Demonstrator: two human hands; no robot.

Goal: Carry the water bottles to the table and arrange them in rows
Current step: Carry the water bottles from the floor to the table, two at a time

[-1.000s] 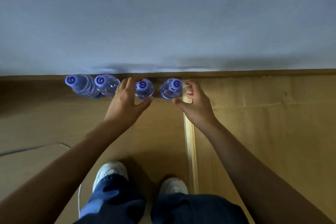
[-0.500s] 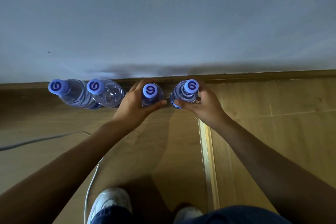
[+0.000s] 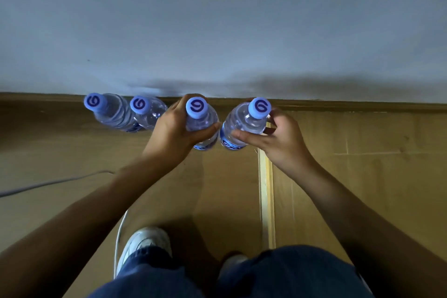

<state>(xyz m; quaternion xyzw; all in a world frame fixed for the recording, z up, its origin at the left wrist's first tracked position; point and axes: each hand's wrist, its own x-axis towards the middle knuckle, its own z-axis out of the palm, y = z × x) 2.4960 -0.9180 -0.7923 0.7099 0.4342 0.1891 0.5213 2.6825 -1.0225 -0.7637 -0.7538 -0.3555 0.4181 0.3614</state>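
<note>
Compared with the view a second ago, the two gripped bottles are appearing larger and nearer the camera, their labels now showing below the hands; they are evidently being lifted away from the floor at the foot of the wall [image 3: 217,19]. The left hand [image 3: 174,128] is wrapping its fingers and thumb around the shoulder of the left-held bottle [image 3: 202,123], its blue cap [image 3: 196,107] standing clear above the hand. The right hand [image 3: 275,138] is grasping the right-held bottle [image 3: 242,126], thumb across the front, fingers curled behind; this bottle is tilting slightly to the right. The two held bottles are lying just beside each other, nearly touching at their lower ends. Two remaining bottles [image 3: 135,113] are standing side by side against the baseboard [image 3: 362,106], just left of the left hand, untouched. A cable [image 3: 48,184] is trailing across the floor [image 3: 72,147] at left, and a white shoe [image 3: 142,247] is showing below. No table is in view, so the carrying stage is judged to be only beginning, and a further trip is probably going to be needed.
</note>
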